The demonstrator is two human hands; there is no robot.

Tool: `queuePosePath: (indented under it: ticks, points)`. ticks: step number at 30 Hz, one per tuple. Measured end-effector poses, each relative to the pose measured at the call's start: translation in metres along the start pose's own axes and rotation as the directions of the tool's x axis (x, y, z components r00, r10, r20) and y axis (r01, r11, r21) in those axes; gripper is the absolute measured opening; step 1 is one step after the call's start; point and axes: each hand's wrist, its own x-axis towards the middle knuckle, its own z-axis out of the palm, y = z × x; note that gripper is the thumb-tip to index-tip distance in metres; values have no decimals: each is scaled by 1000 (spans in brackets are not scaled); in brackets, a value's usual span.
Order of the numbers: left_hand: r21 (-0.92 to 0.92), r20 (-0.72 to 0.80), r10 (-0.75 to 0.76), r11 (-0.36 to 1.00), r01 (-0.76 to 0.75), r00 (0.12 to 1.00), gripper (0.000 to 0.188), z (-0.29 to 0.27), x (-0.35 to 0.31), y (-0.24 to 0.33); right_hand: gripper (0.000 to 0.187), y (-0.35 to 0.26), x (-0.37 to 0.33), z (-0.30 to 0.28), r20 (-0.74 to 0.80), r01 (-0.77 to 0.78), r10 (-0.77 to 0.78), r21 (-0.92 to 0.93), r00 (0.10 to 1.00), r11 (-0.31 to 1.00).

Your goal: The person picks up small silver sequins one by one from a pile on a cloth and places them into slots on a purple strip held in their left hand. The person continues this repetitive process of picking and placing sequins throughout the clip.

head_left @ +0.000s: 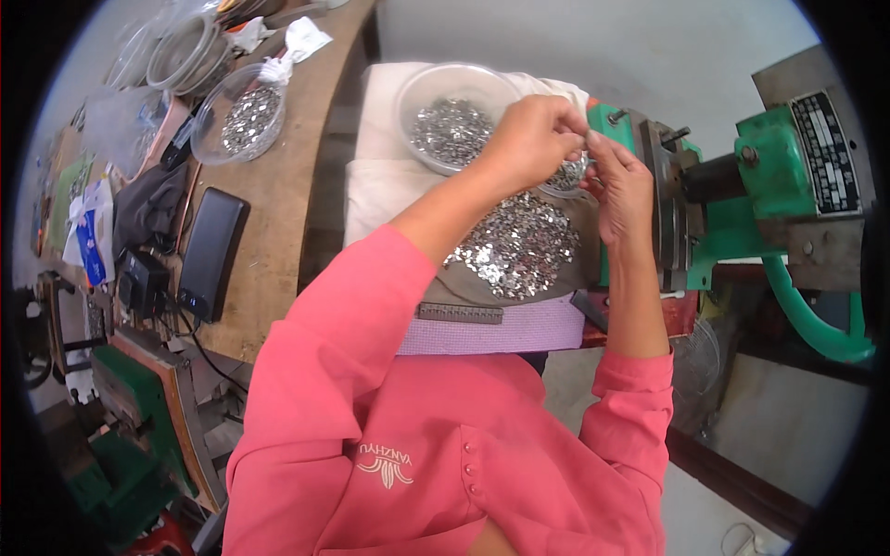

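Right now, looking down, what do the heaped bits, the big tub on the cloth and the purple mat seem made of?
Bits: probably metal, polished; they glint silver.
Tub: likely plastic, smooth and translucent; light shows through its cloudy wall.
Purple mat: perhaps foam or rubber, matte; its surface looks finely textured.

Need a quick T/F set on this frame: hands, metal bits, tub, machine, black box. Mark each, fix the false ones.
1. The left hand and right hand are close together at the fingertips. True.
2. The large tub beside the left hand is empty. False: the large tub holds shiny bits.
3. The green machine stands right of both hands. True.
4. The black box lies on the purple mat. False: the black box lies on the wooden bench.
5. The grey strip lies nearer the person than the loose pile. True.
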Motion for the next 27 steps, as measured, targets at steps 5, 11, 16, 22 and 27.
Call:
queuePosePath:
  ticks: [5,11,16,22,27]
  points:
    - [379,-20,81,923,-68,996,27,-8,-7,10,22,-2,7,-2,59,140,-129,-264,990,954]
    - [417,-26,192,894,-164,981,33,-27,-46,20,19,12,13,-12,126,476,-496,-553,859,684]
    - [130,-184,80,990,-56,980,31,-50,-130,14,11,8,-27,-10,261,571,-573,-675,777,467]
    - [360,-308,-54,918,169,950,22,-59,-235,-2,7,22,-80,8,567,730,-461,-544,683,413]
    - [495,-266,28,862,112,964,23,-54,-253,-19,17,49,-113,23,809,854,-279,-508,517,110]
